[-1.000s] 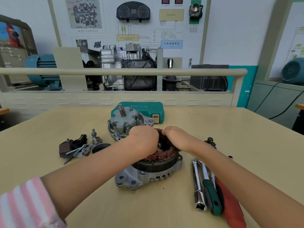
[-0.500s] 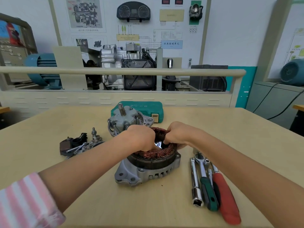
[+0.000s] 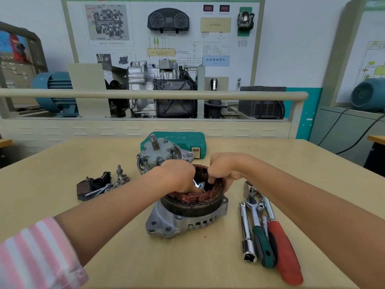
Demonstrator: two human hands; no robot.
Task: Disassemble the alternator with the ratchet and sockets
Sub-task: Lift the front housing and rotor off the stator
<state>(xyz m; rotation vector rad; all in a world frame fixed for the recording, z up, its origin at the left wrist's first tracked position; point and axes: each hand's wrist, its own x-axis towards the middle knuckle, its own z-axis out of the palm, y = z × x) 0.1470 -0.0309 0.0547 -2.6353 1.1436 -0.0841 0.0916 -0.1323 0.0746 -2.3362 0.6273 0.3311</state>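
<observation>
On desk: alternator front half (image 3: 160,155) already off; left hand (image 3: 177,177) and right hand (image 3: 226,167) grip copper winding ring (image 3: 195,198), still seated in rear housing (image 3: 183,223).

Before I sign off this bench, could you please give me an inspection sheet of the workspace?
Surface: tan table.
Job's things: alternator housing with copper stator winding; rotor half behind; ratchet, extension bar.
Clutter: removed small parts; green tool case; red-handled tool.
Grippers: left hand and right hand curled on the winding's rim; a small wrench between them.
Cables: black cables, far right.
Surroundings: training board, engine display.
</observation>
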